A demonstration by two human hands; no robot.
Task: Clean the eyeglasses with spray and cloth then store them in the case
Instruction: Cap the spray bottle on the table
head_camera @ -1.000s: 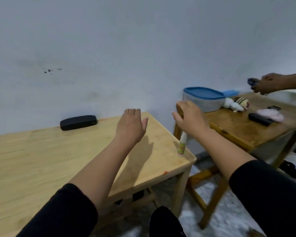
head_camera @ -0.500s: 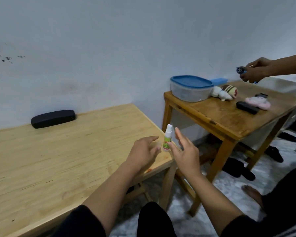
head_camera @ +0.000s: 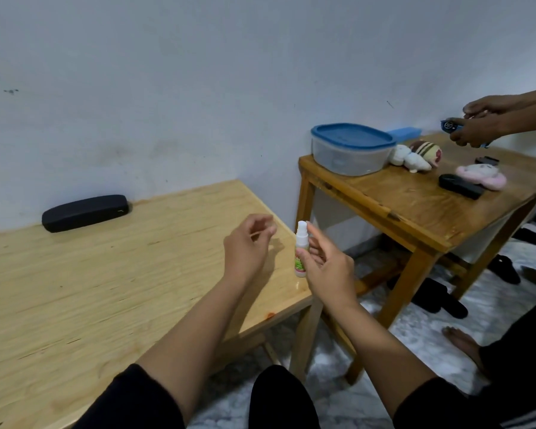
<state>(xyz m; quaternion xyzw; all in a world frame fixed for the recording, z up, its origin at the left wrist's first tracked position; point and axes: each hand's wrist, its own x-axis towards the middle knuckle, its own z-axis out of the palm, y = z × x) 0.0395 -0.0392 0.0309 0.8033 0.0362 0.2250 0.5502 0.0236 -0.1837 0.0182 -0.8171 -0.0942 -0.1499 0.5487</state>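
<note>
A small white spray bottle (head_camera: 300, 253) with a green and pink label is upright at the right corner of the light wooden table (head_camera: 106, 289). My right hand (head_camera: 327, 269) holds it from the right, index finger reaching up beside the nozzle. My left hand (head_camera: 248, 243) hovers just left of the bottle, fingers loosely curled and holding nothing. A black eyeglass case (head_camera: 84, 212) lies shut at the table's back edge by the wall. No eyeglasses or cloth are in view.
A darker wooden table (head_camera: 415, 212) stands to the right with a blue-lidded container (head_camera: 351, 150), plush toys (head_camera: 418, 156), a pink item and a black case (head_camera: 460, 186). Another person's hands (head_camera: 483, 122) hold a blue object there. Shoes (head_camera: 440, 298) and a bare foot lie on the floor.
My right hand has closed in on the spray bottle and now holds it. My left hand has lifted off the table edge and curled loosely.
</note>
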